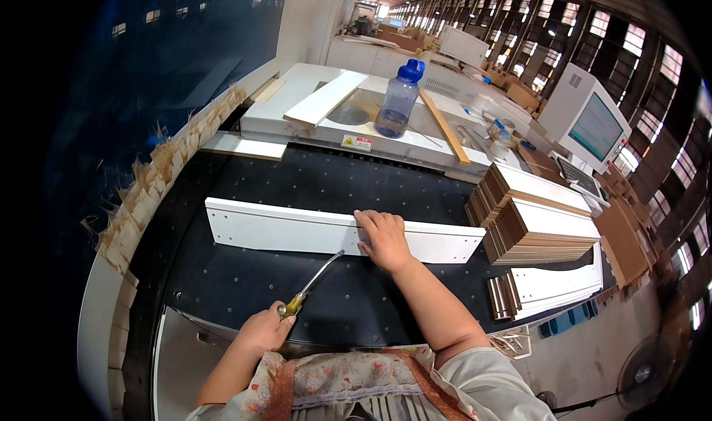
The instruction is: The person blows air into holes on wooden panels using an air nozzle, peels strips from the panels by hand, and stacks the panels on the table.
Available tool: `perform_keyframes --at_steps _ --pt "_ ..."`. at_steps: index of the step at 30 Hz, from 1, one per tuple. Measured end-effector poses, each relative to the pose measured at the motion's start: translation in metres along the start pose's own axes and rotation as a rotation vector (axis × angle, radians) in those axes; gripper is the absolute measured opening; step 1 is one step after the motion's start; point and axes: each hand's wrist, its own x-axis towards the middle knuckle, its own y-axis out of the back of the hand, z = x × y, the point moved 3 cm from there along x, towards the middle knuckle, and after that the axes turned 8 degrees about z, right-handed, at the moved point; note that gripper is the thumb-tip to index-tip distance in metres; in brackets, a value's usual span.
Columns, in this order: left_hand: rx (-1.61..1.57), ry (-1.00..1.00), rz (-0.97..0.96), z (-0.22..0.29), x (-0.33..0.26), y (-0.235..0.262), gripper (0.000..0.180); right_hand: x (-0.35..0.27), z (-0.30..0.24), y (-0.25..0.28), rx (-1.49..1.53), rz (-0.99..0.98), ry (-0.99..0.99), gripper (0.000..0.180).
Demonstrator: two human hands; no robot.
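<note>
A long white board (pixel 289 227) with small holes near its ends stands on its edge on the black table, slightly tilted. My right hand (pixel 387 243) is closed over its top edge near the middle, fingers behind and thumb in front. My left hand (pixel 264 330) is wrapped round the handle of an air blow gun (pixel 294 304) with a yellowish body and a thin, bent metal nozzle. The nozzle tip is close to the lower edge of the board, left of my right hand; whether they touch I cannot tell.
Stacked white boards (pixel 545 224) and a notched pile (pixel 556 284) lie at the right. Behind the table, a blue-capped bottle (pixel 399 102) and loose strips rest on a machine bed. A monitor (pixel 593 120) stands far right; a ragged strip curtain (pixel 159 176) hangs left.
</note>
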Motion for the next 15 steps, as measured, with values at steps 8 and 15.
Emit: perform_keyframes --at_steps 8,15 --pt "-0.007 -0.023 -0.024 -0.003 -0.002 0.003 0.039 -0.005 0.001 0.003 -0.028 0.079 0.043 0.050" --pt "-0.147 0.044 -0.106 -0.030 -0.021 0.004 0.034 0.023 0.006 -0.013 -0.061 -0.418 -0.097 0.031"
